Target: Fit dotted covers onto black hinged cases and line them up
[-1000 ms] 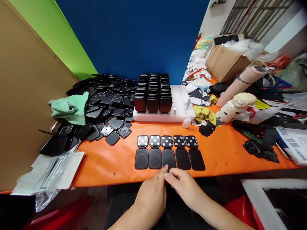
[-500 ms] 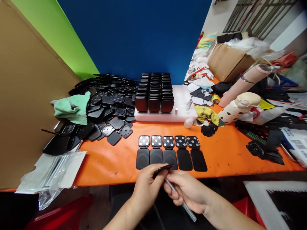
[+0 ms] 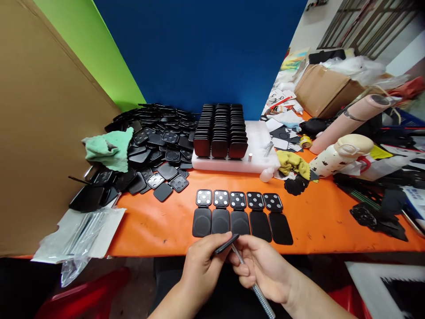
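Pinched between the thumb and fingers of my left hand point(image 3: 201, 266) is a thin black plate point(image 3: 227, 244), tilted and seen nearly edge-on. My right hand point(image 3: 265, 270) is closed around a ridged silver metal rod point(image 3: 263, 302); its upper end meets the underside of the plate, and the exact contact is hidden by fingers. Just beyond both hands, several opened black hinged cases point(image 3: 273, 201) lie in a row on the orange table top point(image 3: 149, 235). Their upper halves carry silver discs, and their lower halves are plain or faintly ringed.
Rows of upright black plates point(image 3: 220, 148) stand on a white foam block point(image 3: 257, 165). Left of it lie a heap of black parts point(image 3: 164, 141), a green cloth point(image 3: 109, 150) and a plastic-wrapped packet point(image 3: 79, 235). A yellow cloth point(image 3: 294, 163) and bottles point(image 3: 341, 155) sit right.
The view has shifted, so the table items appear slightly further right. In my left hand the black plate is tilted more steeply; the rod stays in my right hand.
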`<state>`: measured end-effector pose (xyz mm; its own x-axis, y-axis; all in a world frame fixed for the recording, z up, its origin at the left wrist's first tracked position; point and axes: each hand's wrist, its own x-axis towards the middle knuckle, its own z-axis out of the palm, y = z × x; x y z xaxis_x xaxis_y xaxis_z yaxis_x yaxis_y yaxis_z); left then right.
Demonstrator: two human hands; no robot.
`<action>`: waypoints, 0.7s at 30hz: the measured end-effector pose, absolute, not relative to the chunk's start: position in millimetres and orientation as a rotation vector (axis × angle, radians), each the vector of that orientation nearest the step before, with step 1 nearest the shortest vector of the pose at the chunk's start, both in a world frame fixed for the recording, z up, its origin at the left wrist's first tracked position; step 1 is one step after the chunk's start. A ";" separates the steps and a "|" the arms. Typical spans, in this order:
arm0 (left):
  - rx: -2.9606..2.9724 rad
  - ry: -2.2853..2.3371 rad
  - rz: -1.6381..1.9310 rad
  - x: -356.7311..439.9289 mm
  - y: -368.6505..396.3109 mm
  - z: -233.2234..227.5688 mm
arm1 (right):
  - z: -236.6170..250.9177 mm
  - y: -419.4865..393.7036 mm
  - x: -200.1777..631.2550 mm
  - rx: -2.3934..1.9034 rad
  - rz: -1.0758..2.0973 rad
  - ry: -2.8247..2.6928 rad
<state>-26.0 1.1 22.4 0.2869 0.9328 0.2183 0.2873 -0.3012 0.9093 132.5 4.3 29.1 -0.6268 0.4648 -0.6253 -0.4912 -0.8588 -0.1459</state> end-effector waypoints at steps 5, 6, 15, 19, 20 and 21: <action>1.756 0.997 1.088 -30.7 -1.3 29.2 | 33.0 1.6 119.7 -0.887 2.426 0.271; 1.750 1.007 1.098 -31.7 -2.8 29.6 | 34.2 1.0 116.0 -0.888 2.410 0.306; 1.702 1.512 0.985 -69.4 28.6 20.7 | 34.5 9.1 104.1 -0.772 2.322 0.200; 1.723 1.858 0.831 -106.0 85.3 0.9 | 32.7 6.9 107.6 -0.888 2.235 -0.134; 1.734 1.884 0.801 -111.8 97.1 -5.4 | 31.3 5.5 108.2 -0.917 2.230 -0.174; 1.754 1.900 0.780 -115.2 106.5 -11.5 | 29.5 4.1 108.6 -0.940 2.226 -0.192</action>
<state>-115.2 106.5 -11.5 -0.1015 0.9932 0.0568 0.7468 0.0384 0.6640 108.6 4.1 29.5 -0.4896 0.6579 -0.5722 -0.5502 -0.7422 -0.3826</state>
